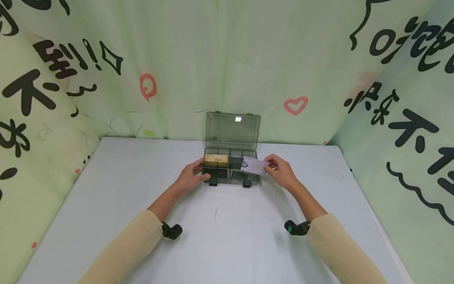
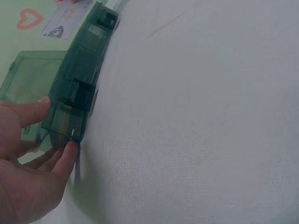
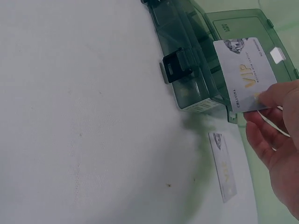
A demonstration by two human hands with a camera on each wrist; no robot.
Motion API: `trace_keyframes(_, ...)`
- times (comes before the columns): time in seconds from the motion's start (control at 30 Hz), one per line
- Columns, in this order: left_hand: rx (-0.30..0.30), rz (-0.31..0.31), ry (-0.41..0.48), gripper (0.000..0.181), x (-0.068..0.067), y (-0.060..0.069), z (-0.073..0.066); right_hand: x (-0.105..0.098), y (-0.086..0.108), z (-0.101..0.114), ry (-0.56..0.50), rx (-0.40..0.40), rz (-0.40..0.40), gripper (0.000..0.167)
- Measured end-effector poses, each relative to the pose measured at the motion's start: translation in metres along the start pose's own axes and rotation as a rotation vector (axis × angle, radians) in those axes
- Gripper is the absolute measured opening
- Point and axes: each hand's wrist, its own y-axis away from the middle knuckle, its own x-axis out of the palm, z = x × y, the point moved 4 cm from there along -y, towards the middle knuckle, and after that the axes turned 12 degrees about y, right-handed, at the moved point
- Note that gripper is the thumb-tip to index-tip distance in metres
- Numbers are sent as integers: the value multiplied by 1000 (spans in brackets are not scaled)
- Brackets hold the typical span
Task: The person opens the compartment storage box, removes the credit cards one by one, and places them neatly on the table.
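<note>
A dark, see-through plastic organizer box [image 1: 229,181] stands on the table with its lid [image 1: 232,130] raised at the back. My left hand [image 1: 191,175] holds the box's left end, thumb at the front rim and fingers along the side, as the left wrist view [image 2: 37,158] shows of this hand. Between thumb and fingers my right hand [image 1: 281,171] pinches a white card marked VIP [image 3: 245,74], tilted over the right-hand compartments. A gold-coloured rectangular item [image 1: 216,160] sits in the back left compartment. Whether the card touches the box, I cannot tell.
A second white card [image 3: 223,165] lies on the table beside the box's right end. Two black latches [image 1: 246,184] stick out along the box's front. Behind the white table [image 1: 227,236] hangs a pale green printed curtain [image 1: 227,59].
</note>
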Motion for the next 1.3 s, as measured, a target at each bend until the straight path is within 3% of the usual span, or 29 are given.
trace_keyframes(0.77, -2, 7, -10, 75, -1, -1, 2, -8, 6, -21, 58, 68, -14, 18)
trace_keyframes(1.3, -10, 9, -21, 76, -2, 1, -2, -17, 14, -38, 71, 63, -44, 22)
